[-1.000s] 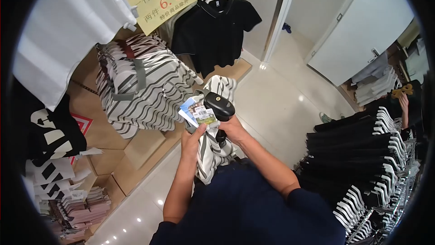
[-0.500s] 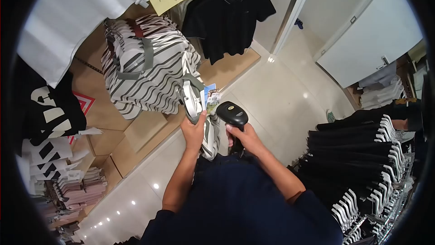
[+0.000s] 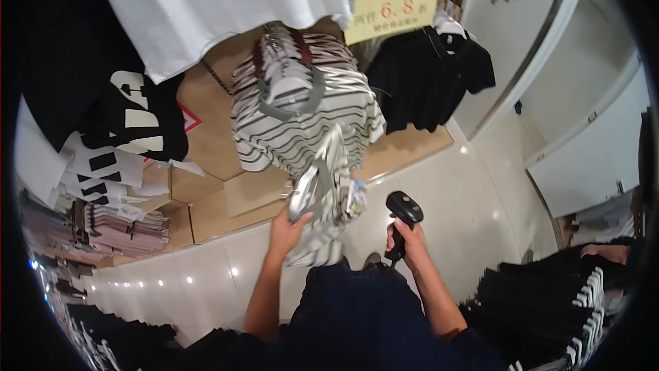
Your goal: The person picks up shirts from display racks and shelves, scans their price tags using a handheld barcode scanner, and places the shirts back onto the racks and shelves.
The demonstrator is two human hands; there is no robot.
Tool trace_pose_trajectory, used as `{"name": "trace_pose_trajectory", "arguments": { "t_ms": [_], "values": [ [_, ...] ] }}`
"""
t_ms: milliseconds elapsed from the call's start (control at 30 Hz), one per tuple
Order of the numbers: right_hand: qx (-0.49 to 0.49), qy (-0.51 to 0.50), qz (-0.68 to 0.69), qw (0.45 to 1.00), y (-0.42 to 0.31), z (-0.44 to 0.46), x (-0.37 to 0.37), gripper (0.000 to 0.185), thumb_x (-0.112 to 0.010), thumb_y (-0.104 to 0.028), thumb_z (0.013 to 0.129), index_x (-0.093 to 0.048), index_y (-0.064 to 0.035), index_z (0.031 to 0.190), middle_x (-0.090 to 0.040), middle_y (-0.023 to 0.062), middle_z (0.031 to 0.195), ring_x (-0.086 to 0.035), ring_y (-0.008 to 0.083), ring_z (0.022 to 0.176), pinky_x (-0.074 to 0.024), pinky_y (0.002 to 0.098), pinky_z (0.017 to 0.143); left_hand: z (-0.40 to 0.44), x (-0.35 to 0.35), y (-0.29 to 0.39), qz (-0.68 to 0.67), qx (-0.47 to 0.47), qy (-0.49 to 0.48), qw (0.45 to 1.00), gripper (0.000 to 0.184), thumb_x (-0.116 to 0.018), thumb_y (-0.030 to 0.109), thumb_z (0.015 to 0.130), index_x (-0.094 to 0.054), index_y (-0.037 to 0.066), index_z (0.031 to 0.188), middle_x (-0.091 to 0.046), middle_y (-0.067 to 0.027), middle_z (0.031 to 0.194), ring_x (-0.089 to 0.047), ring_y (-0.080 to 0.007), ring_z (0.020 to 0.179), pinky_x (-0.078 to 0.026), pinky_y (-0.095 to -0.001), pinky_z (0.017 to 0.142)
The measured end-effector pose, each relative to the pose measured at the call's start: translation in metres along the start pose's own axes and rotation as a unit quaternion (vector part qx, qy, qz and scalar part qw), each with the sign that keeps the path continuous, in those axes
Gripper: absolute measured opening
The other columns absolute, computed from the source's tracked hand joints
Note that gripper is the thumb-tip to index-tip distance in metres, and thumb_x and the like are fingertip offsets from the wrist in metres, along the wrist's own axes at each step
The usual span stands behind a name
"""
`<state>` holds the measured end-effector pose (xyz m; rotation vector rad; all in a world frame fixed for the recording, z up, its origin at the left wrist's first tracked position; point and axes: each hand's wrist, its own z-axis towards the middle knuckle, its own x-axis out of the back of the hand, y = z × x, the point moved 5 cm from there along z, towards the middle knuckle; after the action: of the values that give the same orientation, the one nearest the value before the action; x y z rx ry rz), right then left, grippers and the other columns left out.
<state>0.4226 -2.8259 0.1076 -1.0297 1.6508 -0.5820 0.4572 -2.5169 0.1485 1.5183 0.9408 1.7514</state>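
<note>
My left hand (image 3: 284, 235) is closed round the neck and hanger end of a white-and-grey striped T-shirt (image 3: 319, 251), which hangs in loose, blurred folds. A colourful paper tag (image 3: 356, 198) dangles from the shirt's right side. In my right hand (image 3: 410, 240) is a black handheld barcode scanner (image 3: 403, 209), gripped by its handle, its head up and apart from the tag. Just beyond the held shirt, a row of similar striped T-shirts (image 3: 302, 139) hangs on the rack, overlapped in part by it.
A yellow sign (image 3: 392, 2) hangs above a black polo shirt (image 3: 436, 79). White cloth (image 3: 226, 7) hangs at upper left, near black printed shirts (image 3: 147, 117). Dark garments on white hangers (image 3: 589, 302) fill the lower right, where another person's hand (image 3: 605, 253) shows. A white door (image 3: 590, 158) stands at right.
The view has turned, shifting the racks right. The scanner has moved away from the tag, widening the gap between my hands. The striped T-shirt has swung and tilted in my left hand.
</note>
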Motion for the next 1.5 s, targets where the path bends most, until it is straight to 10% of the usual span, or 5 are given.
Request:
{"name": "trace_pose_trajectory", "arguments": {
  "t_ms": [400, 533, 733, 1067, 1500],
  "values": [
    [-0.056, -0.073, -0.342, 0.935, 0.01, 0.083, -0.065, 0.028, -0.079, -0.013, 0.083, -0.068, 0.0011, 0.104, -0.071, 0.0071, 0.087, -0.067, 0.0131, 0.076, -0.0537, 0.0294, 0.07, -0.016, 0.184, -0.146, 0.159, 0.134, 0.135, 0.969, 0.038, -0.073, 0.017, 0.084, -0.06, 0.003, 0.117, -0.068, -0.0225, 0.098, -0.065, -0.038, 0.09, -0.05, -0.0397, 0.079],
    [0.187, -0.181, -0.5, 0.826, -0.03, 0.136, -0.175, 0.049, -0.079, -0.012, 0.072, -0.064, -0.0003, 0.117, -0.066, 0.0166, 0.116, -0.063, 0.0311, 0.11, -0.0537, 0.0379, 0.088, 0.032, 0.214, -0.175, 0.221, 0.137, 0.14, 0.955, 0.042, -0.076, 0.02, 0.082, -0.061, 0.006, 0.119, -0.069, -0.0206, 0.094, -0.065, -0.0406, 0.089, -0.051, -0.0435, 0.076],
    [0.404, -0.216, -0.633, 0.624, -0.081, 0.201, -0.348, 0.043, -0.075, -0.018, 0.068, -0.068, 0.0003, 0.106, -0.059, 0.0185, 0.13, -0.053, 0.0336, 0.126, -0.0535, 0.0415, 0.094, 0.116, 0.253, -0.186, 0.259, 0.152, 0.042, 0.953, 0.037, -0.077, 0.025, 0.08, -0.067, 0.005, 0.11, -0.07, -0.0187, 0.097, -0.065, -0.0421, 0.091, -0.051, -0.0437, 0.077],
    [0.329, -0.179, -0.81, 0.451, -0.041, 0.291, -0.392, 0.036, -0.078, -0.032, 0.065, -0.076, -0.002, 0.084, -0.068, 0.0162, 0.103, -0.06, 0.0313, 0.111, -0.0558, 0.0365, 0.084, 0.169, 0.288, -0.249, 0.079, 0.026, 0.018, 0.996, 0.04, -0.083, 0.024, 0.078, -0.068, 0.007, 0.111, -0.072, -0.01, 0.1, -0.068, -0.0255, 0.088, -0.052, -0.0366, 0.08],
    [0.259, -0.163, -0.828, 0.47, -0.056, 0.265, -0.359, 0.029, -0.075, -0.03, 0.066, -0.071, -0.0024, 0.074, -0.068, 0.0122, 0.088, -0.066, 0.0287, 0.098, -0.0576, 0.0398, 0.072, 0.239, 0.262, -0.222, 0.08, 0.0, -0.034, 0.996, 0.044, -0.081, 0.025, 0.08, -0.066, 0.008, 0.117, -0.071, -0.0112, 0.101, -0.068, -0.0258, 0.09, -0.051, -0.0361, 0.08]
  ]
}}
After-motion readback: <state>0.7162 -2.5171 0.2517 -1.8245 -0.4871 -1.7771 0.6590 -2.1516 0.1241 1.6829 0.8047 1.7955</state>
